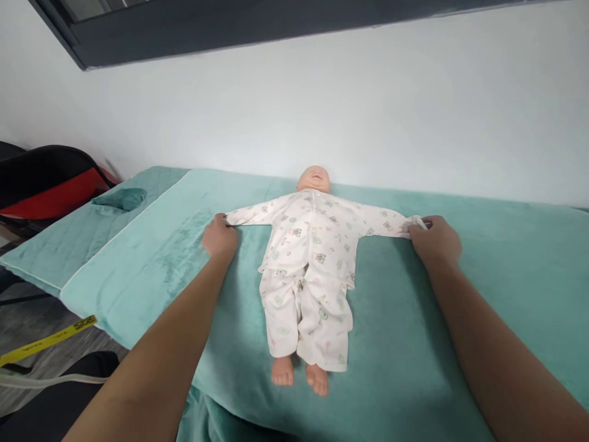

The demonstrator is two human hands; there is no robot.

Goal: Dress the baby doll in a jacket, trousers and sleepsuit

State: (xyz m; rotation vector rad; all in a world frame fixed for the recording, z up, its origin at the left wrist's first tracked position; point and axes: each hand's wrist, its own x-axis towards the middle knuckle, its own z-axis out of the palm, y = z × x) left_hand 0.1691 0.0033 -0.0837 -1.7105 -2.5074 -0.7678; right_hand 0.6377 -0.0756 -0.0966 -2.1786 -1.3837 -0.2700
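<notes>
A baby doll (314,179) lies on its back on a teal blanket (483,288), head toward the wall, bare feet toward me. It wears a white printed romper (313,258) with both sleeves stretched out sideways. My left hand (219,236) is closed on the end of the doll's sleeve at the left. My right hand (435,240) is closed on the cuff of the other sleeve at the right. Both of my forearms reach in from the bottom corners.
The blanket covers a padded table against a white wall. A small teal pillow (120,199) lies on the quilted pad at the left end. A black and red chair (50,181) stands beyond it. A yellow tape strip (46,339) shows below left.
</notes>
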